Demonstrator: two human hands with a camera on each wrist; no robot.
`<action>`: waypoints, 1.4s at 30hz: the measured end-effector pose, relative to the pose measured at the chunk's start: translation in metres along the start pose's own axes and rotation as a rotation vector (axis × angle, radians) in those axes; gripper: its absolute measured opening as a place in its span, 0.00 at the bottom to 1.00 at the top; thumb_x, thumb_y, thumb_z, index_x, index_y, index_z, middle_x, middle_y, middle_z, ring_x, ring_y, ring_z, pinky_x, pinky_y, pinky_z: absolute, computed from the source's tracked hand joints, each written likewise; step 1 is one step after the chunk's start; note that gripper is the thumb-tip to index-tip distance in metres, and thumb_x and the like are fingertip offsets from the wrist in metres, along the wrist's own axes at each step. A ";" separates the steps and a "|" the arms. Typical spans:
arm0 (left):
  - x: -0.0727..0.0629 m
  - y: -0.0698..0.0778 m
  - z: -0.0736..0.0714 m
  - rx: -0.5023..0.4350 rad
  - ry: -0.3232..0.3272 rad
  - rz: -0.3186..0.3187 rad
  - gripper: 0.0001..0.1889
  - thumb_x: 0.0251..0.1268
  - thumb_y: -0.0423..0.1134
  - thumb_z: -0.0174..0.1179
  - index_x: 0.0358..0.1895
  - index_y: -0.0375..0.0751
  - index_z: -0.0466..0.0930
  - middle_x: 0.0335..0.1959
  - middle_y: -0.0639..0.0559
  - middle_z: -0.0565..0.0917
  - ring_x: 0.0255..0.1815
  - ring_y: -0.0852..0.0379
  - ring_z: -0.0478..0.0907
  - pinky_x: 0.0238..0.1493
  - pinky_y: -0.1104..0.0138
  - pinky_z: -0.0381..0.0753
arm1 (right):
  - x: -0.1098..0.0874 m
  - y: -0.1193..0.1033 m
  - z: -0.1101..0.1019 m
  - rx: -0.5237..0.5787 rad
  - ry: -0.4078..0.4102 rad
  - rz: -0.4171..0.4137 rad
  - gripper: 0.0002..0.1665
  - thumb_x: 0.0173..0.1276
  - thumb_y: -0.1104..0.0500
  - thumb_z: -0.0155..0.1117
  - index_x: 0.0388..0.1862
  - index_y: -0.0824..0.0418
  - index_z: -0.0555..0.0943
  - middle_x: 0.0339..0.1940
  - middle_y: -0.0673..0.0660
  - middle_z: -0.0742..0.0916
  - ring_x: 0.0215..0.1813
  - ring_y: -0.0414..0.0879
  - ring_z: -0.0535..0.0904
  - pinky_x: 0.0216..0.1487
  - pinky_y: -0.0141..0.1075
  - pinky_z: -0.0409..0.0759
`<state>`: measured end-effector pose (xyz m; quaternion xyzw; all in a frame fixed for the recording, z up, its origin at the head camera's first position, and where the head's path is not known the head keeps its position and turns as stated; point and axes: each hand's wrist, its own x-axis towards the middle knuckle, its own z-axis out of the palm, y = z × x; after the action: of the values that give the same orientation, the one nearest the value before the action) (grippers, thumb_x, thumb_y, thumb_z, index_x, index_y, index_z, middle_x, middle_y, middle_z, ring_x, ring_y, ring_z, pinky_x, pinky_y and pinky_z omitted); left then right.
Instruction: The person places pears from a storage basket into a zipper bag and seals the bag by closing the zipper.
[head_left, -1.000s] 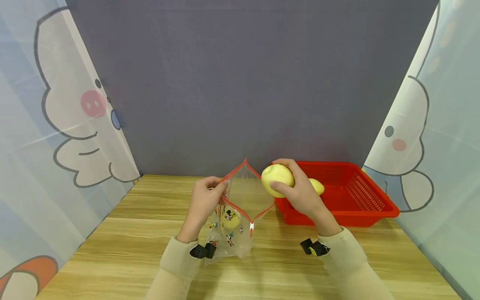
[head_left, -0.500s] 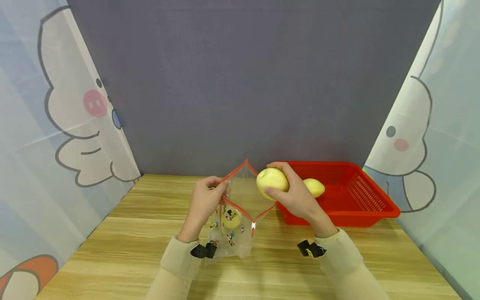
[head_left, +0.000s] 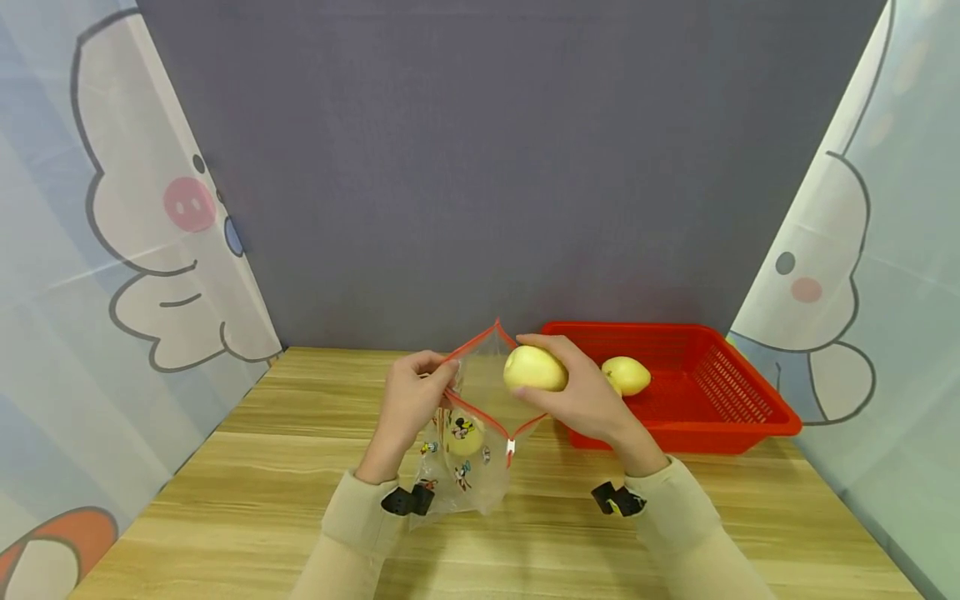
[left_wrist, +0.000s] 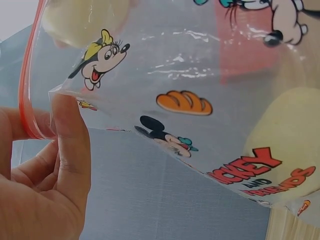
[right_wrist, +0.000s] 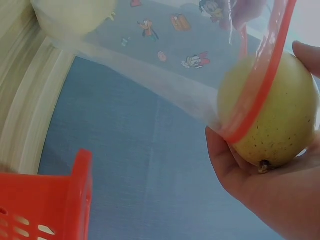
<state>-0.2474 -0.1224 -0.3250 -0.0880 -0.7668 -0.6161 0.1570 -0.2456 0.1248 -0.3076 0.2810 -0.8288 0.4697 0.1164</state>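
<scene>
A clear zip bag (head_left: 480,479) with a red-edged mouth, a white slider and cartoon prints stands spread wide at the top. My left hand (head_left: 414,392) pinches its left rim between thumb and fingers. Low inside the bag sits one pale yellow pear (left_wrist: 290,135), seen through the plastic. My right hand (head_left: 585,392) grips another yellow pear (head_left: 534,369) at the right side of the mouth. In the right wrist view this pear (right_wrist: 282,120) is partly behind the red rim, its brown-tipped end showing. The hand's fingers curl around it.
A red plastic basket (head_left: 742,429) with slotted walls stands to the right, close to my right hand. Yellow pears (head_left: 628,375) lie in its left part, partly hidden by that hand. Everything rests on a wood-grain table (head_left: 247,500), with a dark grey panel (head_left: 480,167) behind.
My right hand has moved left and slightly down with the pear, into the bag's mouth. More of the pears in the basket shows. My left hand keeps its hold.
</scene>
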 end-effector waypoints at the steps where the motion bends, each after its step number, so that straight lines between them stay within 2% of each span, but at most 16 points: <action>1: 0.000 0.000 0.000 0.000 -0.001 -0.001 0.10 0.72 0.37 0.63 0.40 0.30 0.87 0.28 0.41 0.83 0.17 0.52 0.81 0.21 0.59 0.84 | 0.000 0.000 0.000 -0.008 -0.003 -0.005 0.38 0.62 0.49 0.77 0.70 0.44 0.75 0.61 0.48 0.79 0.47 0.48 0.80 0.47 0.46 0.81; 7: 0.000 0.001 0.000 -0.001 0.009 -0.002 0.10 0.72 0.37 0.63 0.39 0.32 0.87 0.28 0.41 0.83 0.17 0.52 0.81 0.20 0.60 0.84 | 0.002 0.003 0.001 -0.032 -0.018 -0.039 0.35 0.63 0.47 0.77 0.69 0.48 0.78 0.63 0.46 0.79 0.58 0.47 0.77 0.56 0.50 0.78; 11: 0.000 0.002 0.001 -0.012 0.018 -0.002 0.09 0.72 0.35 0.63 0.38 0.32 0.87 0.28 0.40 0.84 0.17 0.54 0.81 0.24 0.58 0.86 | 0.002 0.003 -0.001 0.002 -0.024 -0.038 0.32 0.65 0.52 0.76 0.67 0.53 0.78 0.64 0.49 0.80 0.58 0.52 0.78 0.57 0.53 0.79; 17: 0.001 0.002 0.003 -0.015 0.026 0.004 0.08 0.71 0.35 0.63 0.36 0.33 0.86 0.24 0.43 0.83 0.19 0.55 0.81 0.21 0.68 0.80 | 0.000 0.005 -0.007 0.011 -0.033 0.009 0.29 0.69 0.52 0.72 0.67 0.53 0.78 0.66 0.52 0.80 0.58 0.51 0.78 0.58 0.52 0.79; 26: 0.000 0.003 0.001 -0.017 0.016 -0.017 0.07 0.71 0.37 0.63 0.37 0.36 0.87 0.25 0.44 0.84 0.21 0.52 0.82 0.21 0.67 0.80 | 0.002 0.006 -0.014 -0.064 -0.093 0.068 0.34 0.71 0.43 0.68 0.71 0.53 0.74 0.69 0.52 0.77 0.68 0.54 0.73 0.67 0.57 0.72; 33: 0.001 0.004 0.002 -0.011 0.015 -0.016 0.08 0.72 0.37 0.63 0.37 0.36 0.87 0.25 0.45 0.83 0.21 0.52 0.81 0.21 0.67 0.79 | 0.005 0.010 -0.022 -0.173 -0.109 0.109 0.37 0.72 0.38 0.65 0.74 0.52 0.72 0.73 0.54 0.74 0.69 0.58 0.71 0.69 0.59 0.70; 42: 0.000 0.004 0.002 -0.015 0.014 -0.020 0.08 0.72 0.37 0.63 0.37 0.36 0.87 0.25 0.44 0.83 0.21 0.53 0.81 0.22 0.67 0.79 | 0.011 0.022 -0.034 -0.258 -0.119 0.146 0.41 0.74 0.35 0.59 0.76 0.57 0.68 0.76 0.57 0.71 0.77 0.57 0.62 0.74 0.60 0.62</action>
<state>-0.2463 -0.1200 -0.3221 -0.0773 -0.7620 -0.6239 0.1556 -0.2694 0.1579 -0.3002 0.2302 -0.9060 0.3488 0.0676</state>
